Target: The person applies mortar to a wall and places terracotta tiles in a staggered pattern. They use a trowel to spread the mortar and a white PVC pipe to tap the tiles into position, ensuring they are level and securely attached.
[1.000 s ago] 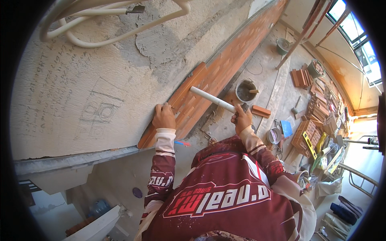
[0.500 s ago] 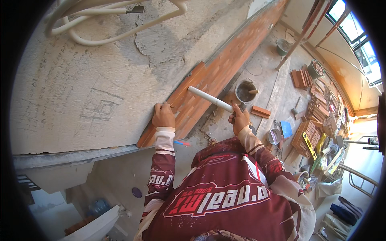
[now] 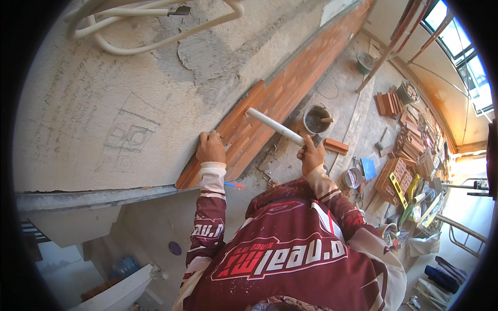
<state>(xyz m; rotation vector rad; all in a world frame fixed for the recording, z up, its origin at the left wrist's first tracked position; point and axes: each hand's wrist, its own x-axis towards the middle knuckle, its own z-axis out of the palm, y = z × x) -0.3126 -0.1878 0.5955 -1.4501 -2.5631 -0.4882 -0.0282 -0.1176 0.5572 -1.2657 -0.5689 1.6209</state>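
Note:
My right hand (image 3: 312, 155) is closed round the near end of a white pipe (image 3: 276, 125). The pipe points left toward the wall, its far end at the top courses of thin red-brown brick tiles (image 3: 290, 85); whether it touches them I cannot tell. Lower down the wall, my left hand (image 3: 211, 149) has its fingers bent over the upper edge of the end brick tile (image 3: 189, 176), where tiles meet bare plaster (image 3: 150, 93). The palm side of the left hand is hidden.
A bucket of mortar (image 3: 317, 120) stands on the floor beside the tiled wall. Farther right lie loose tiles (image 3: 336, 146), a blue board (image 3: 369, 168), a yellow level (image 3: 398, 189) and brick piles (image 3: 413, 135). White cable (image 3: 155, 47) hangs at upper left; red props (image 3: 386, 54) lean upper right.
The pipe's far end has shifted slightly right and up, away from the plaster side. My right hand has moved a little right with it. My left hand stays on the tile.

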